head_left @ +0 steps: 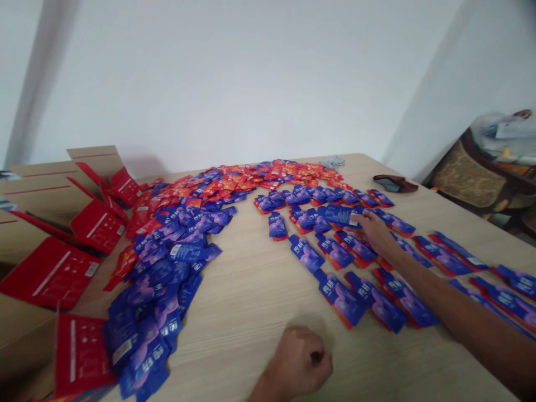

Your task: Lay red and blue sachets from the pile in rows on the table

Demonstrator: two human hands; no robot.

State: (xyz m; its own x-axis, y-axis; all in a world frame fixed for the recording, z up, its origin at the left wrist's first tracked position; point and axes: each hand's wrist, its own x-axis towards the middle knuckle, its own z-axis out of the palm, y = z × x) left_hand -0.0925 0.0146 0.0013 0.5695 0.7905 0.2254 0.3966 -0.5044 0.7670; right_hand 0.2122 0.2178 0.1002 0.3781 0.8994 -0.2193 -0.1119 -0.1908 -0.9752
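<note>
My right hand [374, 230] grips the end of a blue pouch [338, 215], back side up with a white label showing, over rows of paired pouches. In these rows blue pouches lie on red ones, such as the blue pouch [307, 254] nearest the middle. My left hand [299, 360] is a loose fist on the near edge of the table, with nothing visible in it. To the left spreads a heap of loose blue pouches [154, 290]. Behind it runs a heap of red pouches [234, 181].
Several open red cartons [98, 226] with raised flaps stand along the left side. On the pale wooden table [234, 324] a dark brown item [396, 183] lies at the far right, and a crumpled grey piece [333, 162] near the back. A patterned chair [469, 167] stands beyond the right edge.
</note>
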